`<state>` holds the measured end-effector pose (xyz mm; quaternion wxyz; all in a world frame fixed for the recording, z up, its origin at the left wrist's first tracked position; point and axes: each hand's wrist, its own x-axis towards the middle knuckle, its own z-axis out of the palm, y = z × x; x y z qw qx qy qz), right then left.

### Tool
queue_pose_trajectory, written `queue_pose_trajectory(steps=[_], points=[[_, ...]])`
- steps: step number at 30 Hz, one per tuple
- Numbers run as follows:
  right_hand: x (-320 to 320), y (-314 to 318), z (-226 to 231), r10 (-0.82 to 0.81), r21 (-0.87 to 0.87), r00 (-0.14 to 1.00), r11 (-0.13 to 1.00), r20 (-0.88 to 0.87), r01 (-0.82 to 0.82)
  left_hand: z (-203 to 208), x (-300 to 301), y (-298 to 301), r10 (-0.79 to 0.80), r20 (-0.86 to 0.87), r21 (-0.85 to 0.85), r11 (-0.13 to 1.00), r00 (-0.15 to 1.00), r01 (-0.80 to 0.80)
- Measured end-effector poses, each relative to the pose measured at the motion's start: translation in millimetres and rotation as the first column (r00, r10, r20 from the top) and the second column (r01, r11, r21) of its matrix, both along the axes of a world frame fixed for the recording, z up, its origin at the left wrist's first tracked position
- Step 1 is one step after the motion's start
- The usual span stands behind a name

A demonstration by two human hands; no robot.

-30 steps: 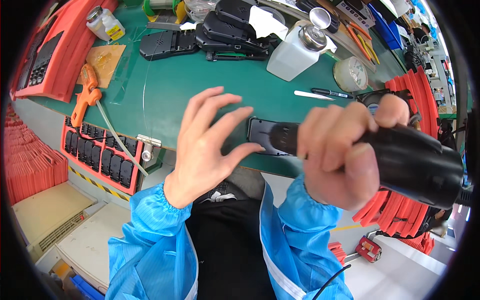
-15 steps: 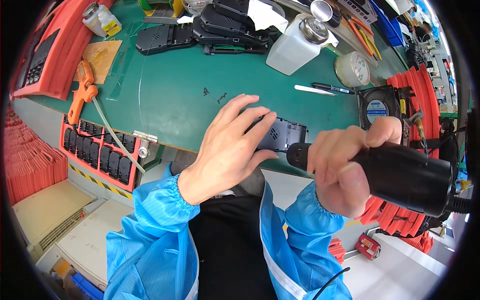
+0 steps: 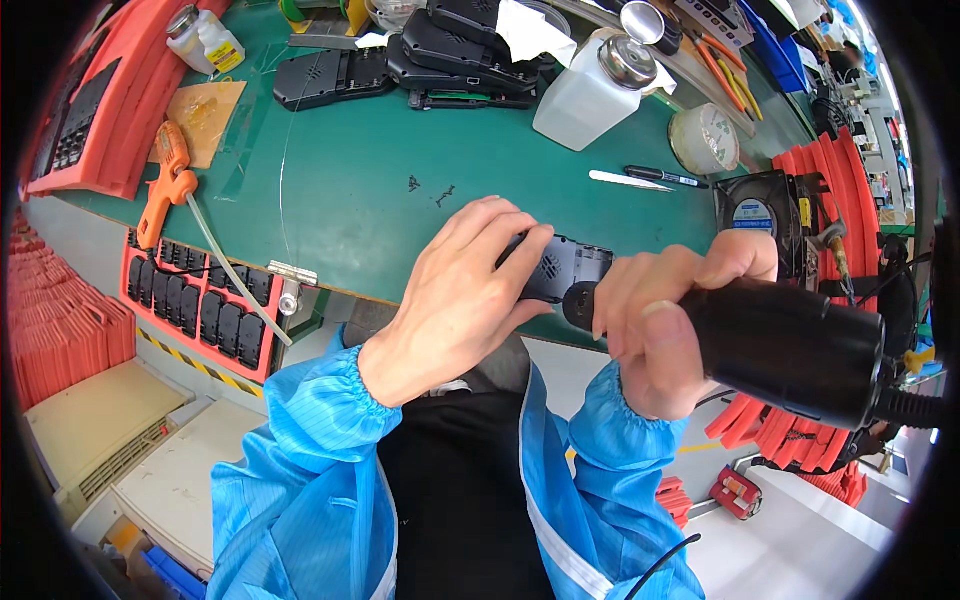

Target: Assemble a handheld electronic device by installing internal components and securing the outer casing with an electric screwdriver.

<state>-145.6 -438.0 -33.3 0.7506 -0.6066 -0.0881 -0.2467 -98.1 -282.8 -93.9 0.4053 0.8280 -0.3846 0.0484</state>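
Note:
My left hand [image 3: 460, 275] reaches over a black plastic device housing [image 3: 568, 268] at the bench's near edge. Its fingers lie on the far side and its thumb on the near side, gripping the housing and hiding its left part. A round pattern of speaker holes shows beside the fingertips. My right hand [image 3: 665, 330] is wrapped round a thick black electric screwdriver [image 3: 790, 350], held almost level. Its nose end overlaps the housing's near right corner; the tip is hidden. Beyond my left hand lie two small clusters of dark screws [image 3: 445, 196].
Black housings [image 3: 460, 55] are stacked at the back, beside a white pump bottle [image 3: 590, 95]. A white tweezer-like tool [image 3: 628, 181] and black marker [image 3: 667, 177] lie right of centre. An orange glue gun [image 3: 165, 190] rests at left; a fan [image 3: 755, 210] stands at right.
My right hand and the screwdriver have shifted left, so the nose covers more of the housing's corner. My left fingers have drawn in slightly while keeping their grip.

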Motion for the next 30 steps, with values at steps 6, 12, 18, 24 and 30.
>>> queue_pose_trajectory(steps=[6,12,18,24,30], points=[[6.2,-22.4,-1.0,0.332,-0.005,0.938,0.943,0.098,-0.333,-3.7,-1.1,1.5,-0.003,0.019,0.011,1.000,1.000,0.002],[29.0,-17.0,26.5,0.229,0.077,0.948,0.965,0.222,-0.251,-2.6,-8.3,13.9,0.102,0.021,-0.016,0.995,0.995,-0.101],[78.1,30.1,14.1,-0.066,0.105,0.993,0.993,0.099,0.056,0.6,-0.6,41.7,0.396,0.018,-0.141,0.910,0.918,-0.389],[96.2,42.8,-9.6,0.087,0.287,0.989,0.951,0.117,-0.118,-4.0,5.9,52.2,0.496,0.035,-0.123,0.864,0.868,-0.489],[96.1,50.6,-13.7,0.087,0.078,0.994,0.993,0.064,-0.092,-5.3,8.6,50.1,0.499,0.047,-0.117,0.863,0.866,-0.491]])
